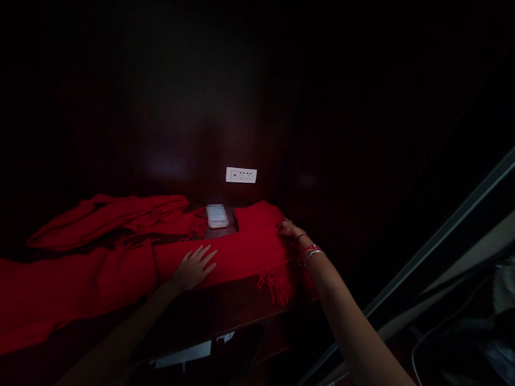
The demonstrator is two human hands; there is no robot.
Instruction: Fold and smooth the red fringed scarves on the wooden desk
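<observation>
A long red scarf (241,252) with a fringed end lies along a dark wooden shelf, partly folded over at its right end. My left hand (195,268) rests flat on the scarf's middle, fingers spread. At the right end, my right hand (288,228) has its fingers closed on the edge of the scarf, with bracelets on the wrist; the fingertips are partly hidden in shadow. Behind, to the left, lies a second red fringed fabric piece (120,214), loosely bunched. Between the two red pieces and the folded end sits a small pale blurred item (217,216).
A white socket panel (241,175) is fixed to the dark back wall. The shelf's front edge (241,321) runs below the scarf, with pale sheets (185,354) lower down. On the right are a slanting metal rail (438,236) and a white cable (418,348).
</observation>
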